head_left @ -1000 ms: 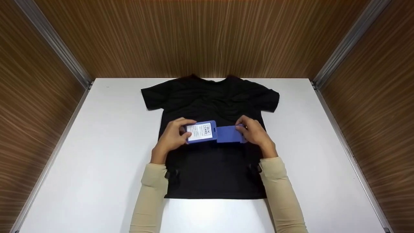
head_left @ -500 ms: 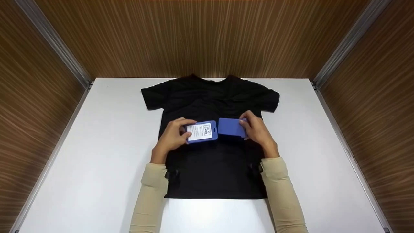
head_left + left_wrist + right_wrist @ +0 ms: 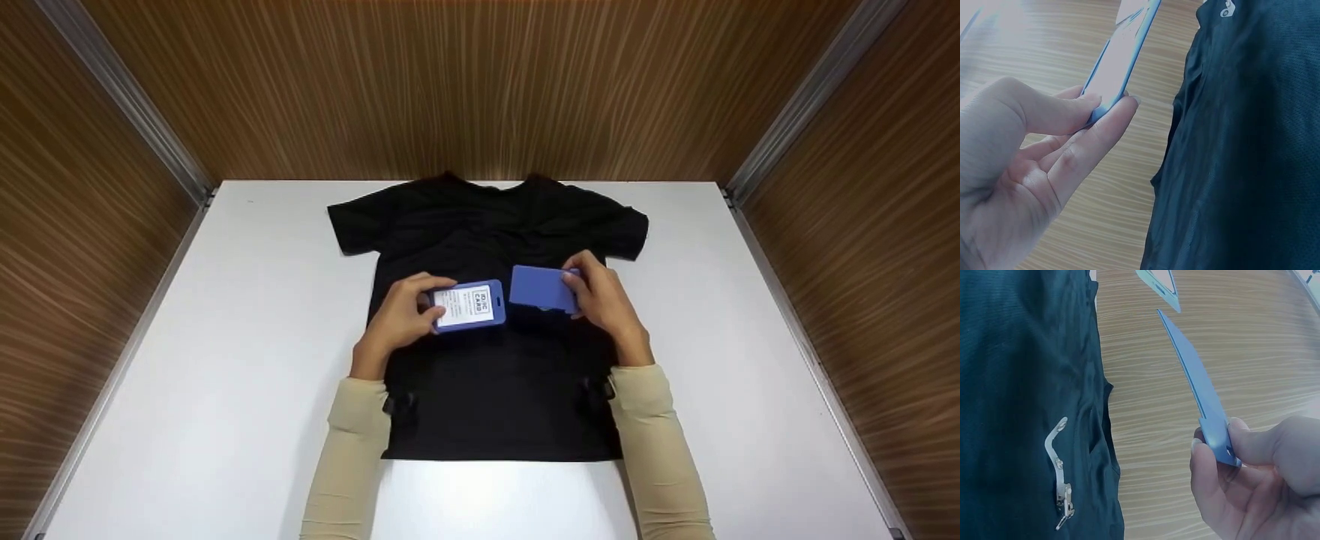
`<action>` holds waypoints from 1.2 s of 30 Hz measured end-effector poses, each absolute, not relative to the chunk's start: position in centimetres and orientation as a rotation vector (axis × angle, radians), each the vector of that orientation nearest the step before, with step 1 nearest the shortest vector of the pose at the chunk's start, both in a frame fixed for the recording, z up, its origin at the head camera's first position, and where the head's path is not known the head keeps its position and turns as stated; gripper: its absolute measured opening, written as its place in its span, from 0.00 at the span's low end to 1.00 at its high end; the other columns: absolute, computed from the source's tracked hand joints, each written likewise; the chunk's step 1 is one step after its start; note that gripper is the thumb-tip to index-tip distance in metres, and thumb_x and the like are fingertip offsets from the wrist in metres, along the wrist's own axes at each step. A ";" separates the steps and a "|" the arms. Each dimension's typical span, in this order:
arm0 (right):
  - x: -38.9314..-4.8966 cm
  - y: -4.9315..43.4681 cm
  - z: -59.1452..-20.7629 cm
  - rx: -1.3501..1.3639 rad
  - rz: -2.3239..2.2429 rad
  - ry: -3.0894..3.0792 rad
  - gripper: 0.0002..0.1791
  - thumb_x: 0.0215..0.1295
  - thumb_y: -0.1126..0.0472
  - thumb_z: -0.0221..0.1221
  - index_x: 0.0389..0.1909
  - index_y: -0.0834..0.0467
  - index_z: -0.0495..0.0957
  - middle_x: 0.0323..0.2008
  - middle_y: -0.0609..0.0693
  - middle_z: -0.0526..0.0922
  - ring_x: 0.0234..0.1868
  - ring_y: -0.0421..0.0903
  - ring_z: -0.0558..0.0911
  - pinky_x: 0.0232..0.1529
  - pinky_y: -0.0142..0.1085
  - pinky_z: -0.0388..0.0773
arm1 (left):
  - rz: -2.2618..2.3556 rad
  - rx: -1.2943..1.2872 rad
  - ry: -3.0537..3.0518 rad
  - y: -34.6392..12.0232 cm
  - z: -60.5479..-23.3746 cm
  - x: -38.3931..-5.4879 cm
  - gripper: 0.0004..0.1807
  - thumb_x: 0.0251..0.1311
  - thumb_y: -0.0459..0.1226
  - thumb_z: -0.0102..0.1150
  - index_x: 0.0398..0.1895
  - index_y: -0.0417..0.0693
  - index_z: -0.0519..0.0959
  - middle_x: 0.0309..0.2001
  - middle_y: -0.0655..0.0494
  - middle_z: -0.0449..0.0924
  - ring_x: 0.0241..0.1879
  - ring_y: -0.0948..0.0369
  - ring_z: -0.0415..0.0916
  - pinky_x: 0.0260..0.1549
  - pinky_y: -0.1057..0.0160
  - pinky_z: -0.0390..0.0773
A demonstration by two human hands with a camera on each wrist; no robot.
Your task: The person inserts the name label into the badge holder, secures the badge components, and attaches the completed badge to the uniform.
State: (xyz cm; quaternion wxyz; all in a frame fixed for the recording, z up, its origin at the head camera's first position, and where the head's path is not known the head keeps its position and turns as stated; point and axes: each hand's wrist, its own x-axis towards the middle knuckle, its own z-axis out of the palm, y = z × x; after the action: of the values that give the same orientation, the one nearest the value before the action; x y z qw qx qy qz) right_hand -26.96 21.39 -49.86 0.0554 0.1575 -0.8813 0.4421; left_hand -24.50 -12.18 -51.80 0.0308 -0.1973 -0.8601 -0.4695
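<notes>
Above a black T-shirt (image 3: 495, 405) laid flat, my left hand (image 3: 401, 319) holds a blue badge holder (image 3: 497, 319) between thumb and fingers. A white card (image 3: 465, 304) printed "ID/IC CARD" shows in its window. My right hand (image 3: 604, 300) pinches the right end of a plain blue cover (image 3: 536, 286). A small gap lies between the cover's left edge and the badge holder. Seen edge-on in the right wrist view, the cover (image 3: 1199, 382) has a slotted end near the thumb; the badge holder (image 3: 1161, 286) appears beyond it.
The T-shirt lies on a white table (image 3: 225, 337), its neckline near the back. Wood-grain panels (image 3: 480, 90) rise behind and at both sides, with metal rails (image 3: 135, 97) at the corners. Dark cloth (image 3: 1022, 410) in the right wrist view bears a metal clip-like piece (image 3: 1058, 461).
My right hand has drawn the cover up and slightly to the right, out of contact with the badge holder, and tilted it a little. My left hand has stayed nearly still.
</notes>
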 end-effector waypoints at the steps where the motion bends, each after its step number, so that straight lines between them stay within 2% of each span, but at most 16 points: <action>1: -27.0 21.4 -49.8 0.475 1.344 -2.669 0.07 0.77 0.65 0.54 0.49 0.65 0.74 0.41 0.67 0.83 0.26 0.60 0.85 0.19 0.47 0.84 | -1.447 -0.607 -2.653 -12.2 -51.8 -24.5 0.23 0.60 0.22 0.64 0.58 0.45 0.84 0.47 0.46 0.82 0.28 0.61 0.75 0.21 0.69 0.77; 5: -26.9 21.3 -49.5 0.495 1.338 -2.636 0.06 0.76 0.67 0.55 0.47 0.65 0.74 0.40 0.66 0.84 0.23 0.56 0.84 0.15 0.36 0.80 | -1.456 -0.600 -2.664 -12.1 -51.7 -24.5 0.24 0.60 0.22 0.64 0.58 0.46 0.84 0.48 0.46 0.82 0.30 0.59 0.76 0.23 0.69 0.77; 9: -26.9 21.2 -49.4 0.534 1.328 -2.621 0.05 0.76 0.67 0.55 0.47 0.65 0.75 0.38 0.65 0.84 0.21 0.52 0.81 0.15 0.32 0.77 | -1.449 -0.598 -2.665 -12.1 -51.7 -24.5 0.23 0.60 0.22 0.64 0.58 0.46 0.84 0.48 0.46 0.82 0.30 0.59 0.76 0.23 0.69 0.76; 15: -26.7 20.7 -49.4 0.586 1.322 -2.616 0.05 0.76 0.67 0.55 0.46 0.64 0.75 0.33 0.63 0.82 0.20 0.48 0.78 0.15 0.33 0.77 | -1.450 -0.606 -2.655 -12.1 -51.8 -24.5 0.23 0.59 0.21 0.63 0.57 0.46 0.85 0.47 0.46 0.82 0.29 0.60 0.75 0.22 0.69 0.77; 23: -26.7 20.1 -49.7 0.641 1.345 -2.630 0.06 0.76 0.65 0.56 0.45 0.65 0.75 0.26 0.61 0.80 0.15 0.44 0.76 0.15 0.34 0.79 | -1.425 -0.604 -2.670 -11.8 -51.7 -24.5 0.23 0.60 0.22 0.63 0.57 0.47 0.85 0.48 0.47 0.82 0.31 0.60 0.74 0.26 0.69 0.76; 30: -26.6 19.6 -49.8 0.685 1.317 -2.637 0.04 0.76 0.65 0.56 0.44 0.64 0.75 0.25 0.58 0.78 0.17 0.43 0.75 0.15 0.35 0.79 | -1.477 -0.628 -2.653 -11.8 -51.6 -24.4 0.23 0.61 0.21 0.62 0.58 0.46 0.84 0.49 0.46 0.82 0.30 0.59 0.76 0.21 0.69 0.78; 36: -26.6 19.5 -49.9 0.712 1.201 -2.635 0.04 0.75 0.64 0.57 0.42 0.62 0.76 0.23 0.54 0.76 0.20 0.43 0.75 0.17 0.34 0.77 | -1.499 -0.650 -2.625 -11.8 -51.6 -24.4 0.23 0.61 0.21 0.61 0.58 0.45 0.84 0.49 0.46 0.82 0.33 0.57 0.78 0.22 0.69 0.77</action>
State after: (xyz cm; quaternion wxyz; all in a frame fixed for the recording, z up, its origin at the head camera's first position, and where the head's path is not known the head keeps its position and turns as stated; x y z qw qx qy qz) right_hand -26.63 19.48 -49.90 0.0796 0.2381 -0.8808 0.4014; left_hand -24.41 -11.83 -51.65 0.0246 -0.2100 -0.8487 -0.4847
